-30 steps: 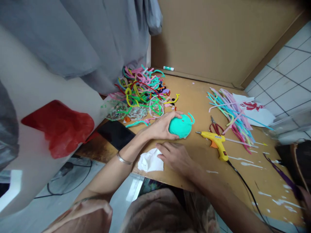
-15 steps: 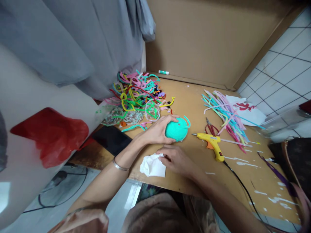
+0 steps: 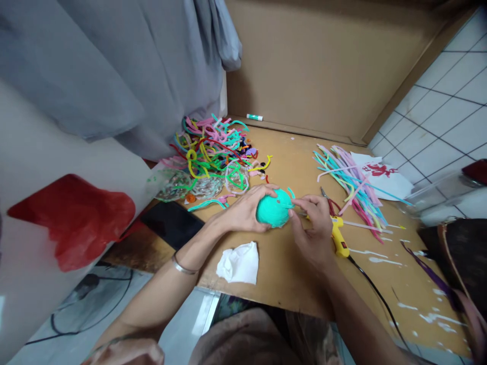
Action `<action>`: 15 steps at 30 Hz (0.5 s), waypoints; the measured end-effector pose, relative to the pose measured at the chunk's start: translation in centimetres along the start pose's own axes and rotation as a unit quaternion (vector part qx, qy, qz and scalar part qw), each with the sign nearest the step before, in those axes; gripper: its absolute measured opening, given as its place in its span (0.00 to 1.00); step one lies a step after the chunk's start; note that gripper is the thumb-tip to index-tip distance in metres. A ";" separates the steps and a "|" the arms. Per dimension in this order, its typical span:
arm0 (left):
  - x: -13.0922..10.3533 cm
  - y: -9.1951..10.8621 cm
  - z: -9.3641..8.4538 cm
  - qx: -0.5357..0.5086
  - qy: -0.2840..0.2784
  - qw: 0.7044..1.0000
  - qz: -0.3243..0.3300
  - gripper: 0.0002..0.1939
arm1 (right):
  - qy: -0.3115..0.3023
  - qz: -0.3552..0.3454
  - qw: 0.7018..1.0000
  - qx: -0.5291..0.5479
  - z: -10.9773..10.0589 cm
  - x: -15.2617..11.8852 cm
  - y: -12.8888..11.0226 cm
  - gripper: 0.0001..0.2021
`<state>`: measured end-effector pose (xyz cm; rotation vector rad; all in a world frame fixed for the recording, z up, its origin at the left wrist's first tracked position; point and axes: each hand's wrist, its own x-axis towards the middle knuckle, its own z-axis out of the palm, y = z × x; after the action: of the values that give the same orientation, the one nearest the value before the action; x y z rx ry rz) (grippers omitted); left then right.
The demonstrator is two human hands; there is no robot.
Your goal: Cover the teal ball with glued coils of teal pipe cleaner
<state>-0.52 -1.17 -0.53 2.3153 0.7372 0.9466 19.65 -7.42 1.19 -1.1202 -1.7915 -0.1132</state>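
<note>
My left hand (image 3: pixel 251 207) curls around the left side of a turquoise fuzzy ball (image 3: pixel 273 210) and holds it above the table. At the ball's right side, my right hand (image 3: pixel 314 225) has its thumb and index finger pinched on a turquoise pipe cleaner (image 3: pixel 291 193) that sticks out from the ball. The fingertips partly hide that strip. A crumpled white tissue (image 3: pixel 239 262) lies on the table below the ball. Behind my right hand is a yellow glue gun (image 3: pixel 339 237), its nozzle covered by the fingers.
Tangled colourful pipe cleaners (image 3: pixel 213 147) are heaped at the back left, near a black phone (image 3: pixel 171 223). Straight pipe cleaners (image 3: pixel 348 182) lie at the right beside red-handled pliers (image 3: pixel 333 207). A glue stick (image 3: pixel 254 117) rests by the cardboard wall. The glue gun's cord (image 3: pixel 375 286) crosses the right side.
My right hand has left the white tissue, moved up and right, and taken hold of the turquoise strip at the ball. My left hand keeps the ball in nearly the same place.
</note>
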 end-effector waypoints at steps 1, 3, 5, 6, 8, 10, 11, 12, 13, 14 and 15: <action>0.0 0.0 0.0 0.000 0.000 1.000 0.001 0.37 | 0.005 -0.009 1.000 -0.007 0.0 0.0 0.1 0.07; 0.0 0.0 0.1 -0.002 0.003 1.000 -0.001 0.38 | 0.034 -0.046 0.998 -0.007 0.0 -0.1 0.1 0.07; 0.0 -0.2 0.2 -0.009 0.010 1.000 -0.003 0.38 | 0.038 -0.101 0.994 0.010 0.0 -0.4 -0.1 0.07; 0.0 -0.3 0.1 -0.013 0.011 1.000 -0.002 0.39 | 0.008 -0.129 0.991 0.019 0.0 -0.5 -0.2 0.07; 0.1 -0.5 0.1 -0.022 0.012 1.000 0.007 0.37 | -0.111 -0.164 0.980 0.029 0.1 -0.7 -0.6 0.05; 0.1 -0.6 0.0 -0.024 0.009 0.999 0.022 0.34 | -0.235 -0.160 0.958 0.033 0.2 -0.8 -1.0 0.07; 0.1 -0.7 -0.1 -0.021 0.013 0.999 0.023 0.33 | -0.281 -0.144 0.948 0.038 0.3 -0.8 -1.1 0.08; 0.1 -0.7 -0.1 -0.019 0.013 1.000 0.020 0.34 | -0.317 -0.122 0.939 0.047 0.4 -0.8 -1.2 0.08; 0.1 -0.7 -0.1 -0.016 0.013 1.000 0.016 0.34 | -0.347 -0.099 0.930 0.061 0.4 -0.8 -1.2 0.08; 0.1 -0.7 0.0 -0.014 0.011 1.000 0.014 0.35 | -0.377 -0.079 0.920 0.076 0.5 -0.8 -1.2 0.08; 0.0 -0.6 0.0 -0.011 0.009 1.000 0.013 0.35 | -0.405 -0.063 0.908 0.090 0.5 -0.8 -1.1 0.08</action>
<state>-0.66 -0.71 -0.93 2.3061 0.7022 0.9837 18.60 -8.35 0.74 -0.9780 -2.5406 0.5068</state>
